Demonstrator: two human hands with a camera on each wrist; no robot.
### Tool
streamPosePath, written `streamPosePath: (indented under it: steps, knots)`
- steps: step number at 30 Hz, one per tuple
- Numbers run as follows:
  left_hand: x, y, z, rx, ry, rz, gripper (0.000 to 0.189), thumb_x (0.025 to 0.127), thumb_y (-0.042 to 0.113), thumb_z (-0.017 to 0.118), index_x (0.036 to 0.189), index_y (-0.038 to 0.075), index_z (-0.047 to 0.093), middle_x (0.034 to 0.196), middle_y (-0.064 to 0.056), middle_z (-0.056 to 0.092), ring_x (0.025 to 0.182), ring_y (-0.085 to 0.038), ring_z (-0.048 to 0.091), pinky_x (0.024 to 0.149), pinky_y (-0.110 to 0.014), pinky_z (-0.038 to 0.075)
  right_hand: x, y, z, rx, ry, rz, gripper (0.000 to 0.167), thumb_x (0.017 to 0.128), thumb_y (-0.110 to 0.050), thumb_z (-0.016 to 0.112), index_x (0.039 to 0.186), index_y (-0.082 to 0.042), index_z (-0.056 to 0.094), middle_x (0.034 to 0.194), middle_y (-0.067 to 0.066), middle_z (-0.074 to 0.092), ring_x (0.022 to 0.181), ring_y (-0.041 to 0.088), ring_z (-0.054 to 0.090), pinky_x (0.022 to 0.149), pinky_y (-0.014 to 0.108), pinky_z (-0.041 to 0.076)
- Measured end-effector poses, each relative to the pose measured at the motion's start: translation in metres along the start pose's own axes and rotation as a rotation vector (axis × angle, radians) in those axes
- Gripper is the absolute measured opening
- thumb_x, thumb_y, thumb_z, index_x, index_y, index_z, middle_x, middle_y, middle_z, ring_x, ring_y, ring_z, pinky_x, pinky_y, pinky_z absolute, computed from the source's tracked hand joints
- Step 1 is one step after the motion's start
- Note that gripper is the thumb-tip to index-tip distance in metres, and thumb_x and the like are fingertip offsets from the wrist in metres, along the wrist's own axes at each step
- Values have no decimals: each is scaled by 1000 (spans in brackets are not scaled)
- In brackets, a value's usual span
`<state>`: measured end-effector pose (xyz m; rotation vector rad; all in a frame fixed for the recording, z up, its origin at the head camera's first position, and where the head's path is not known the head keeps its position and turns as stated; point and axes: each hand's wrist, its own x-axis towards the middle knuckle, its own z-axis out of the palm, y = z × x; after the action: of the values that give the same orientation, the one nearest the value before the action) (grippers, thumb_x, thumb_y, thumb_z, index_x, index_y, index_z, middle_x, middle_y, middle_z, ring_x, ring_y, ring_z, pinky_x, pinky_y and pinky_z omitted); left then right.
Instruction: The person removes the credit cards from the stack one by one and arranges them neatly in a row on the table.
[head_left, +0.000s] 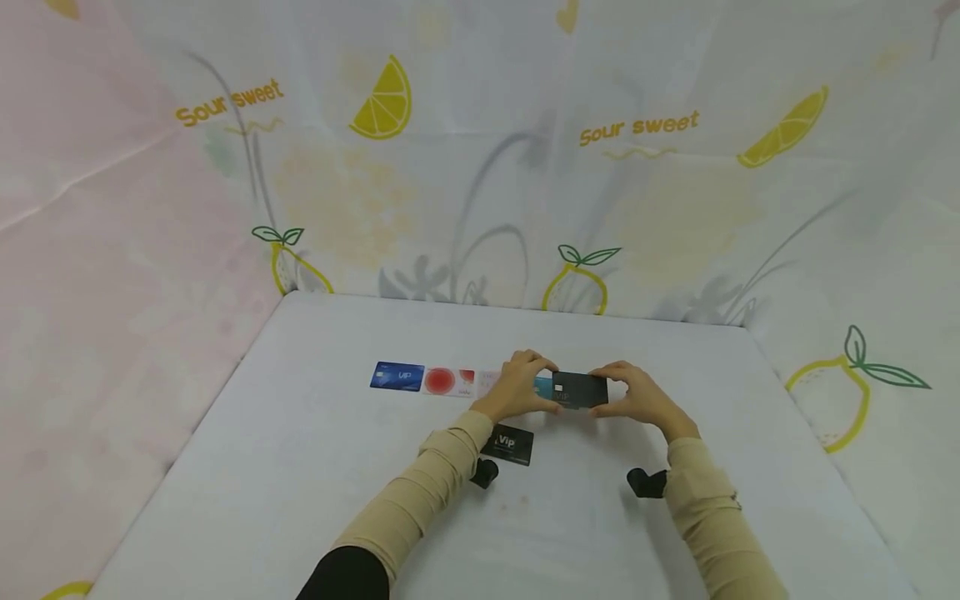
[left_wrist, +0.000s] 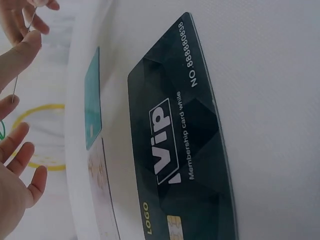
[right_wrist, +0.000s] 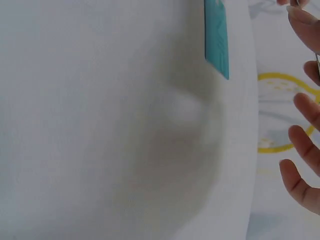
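Note:
Both hands hold a dark VIP card (head_left: 583, 389) raised above the table. My left hand (head_left: 516, 388) pinches its left end, my right hand (head_left: 641, 398) its right end. Edge-on, that card is a thin line in the left wrist view. Behind it, a teal card (left_wrist: 93, 102) lies on the table, partly hidden in the head view. It ends a row with a blue VIP card (head_left: 397, 377), a white card with a red circle (head_left: 448, 382) and a pale pink card (head_left: 487, 381). Nearer, a black Vip membership card (left_wrist: 175, 125) lies apart, partly under the left forearm.
The white table (head_left: 247, 467) meets a lemon-printed cloth backdrop (head_left: 480, 183) at its rear and sides. Black wrist-worn pieces (head_left: 647, 483) stick out below each forearm. Shadows of the hands fall on the table.

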<state>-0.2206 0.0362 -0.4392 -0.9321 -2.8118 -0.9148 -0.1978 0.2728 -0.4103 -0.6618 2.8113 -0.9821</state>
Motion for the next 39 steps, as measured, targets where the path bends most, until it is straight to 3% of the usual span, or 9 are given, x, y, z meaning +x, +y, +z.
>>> streamPosePath:
  steps: [9,18,26,33,39]
  knots:
    - [21,9,13,56,-65,-42,63,70,44,80,123,15,61,121,-8,53,114,-25,44,87,-41,38,-2,22,-8,-3,-53,112,66,73,-28,80,128,-1,55,126,27,50,114,49,46,92,62,36]
    - [37,16,27,58,-143,-125,63,72,44,79,125,19,59,126,-8,51,118,-26,41,92,-43,35,-4,36,-14,-14,-100,124,66,78,-25,77,131,2,50,130,33,43,115,55,42,91,64,35]
    - [47,18,39,95,-160,-179,63,70,47,79,125,24,59,124,-7,51,116,-25,40,89,-44,35,-7,42,-12,-48,-101,163,66,80,-25,74,134,3,46,133,35,39,120,57,36,93,66,32]
    - [54,18,54,162,-179,-182,63,70,50,78,125,24,59,124,-6,51,116,-23,41,89,-42,34,-9,47,-10,-96,-117,182,66,80,-24,74,133,4,46,132,36,40,115,56,42,92,63,35]
    - [56,21,56,160,-200,-207,63,70,49,78,125,25,59,122,-6,50,115,-23,40,90,-42,33,-10,53,-8,-115,-122,197,66,80,-25,74,133,2,47,134,35,40,120,57,36,94,67,30]
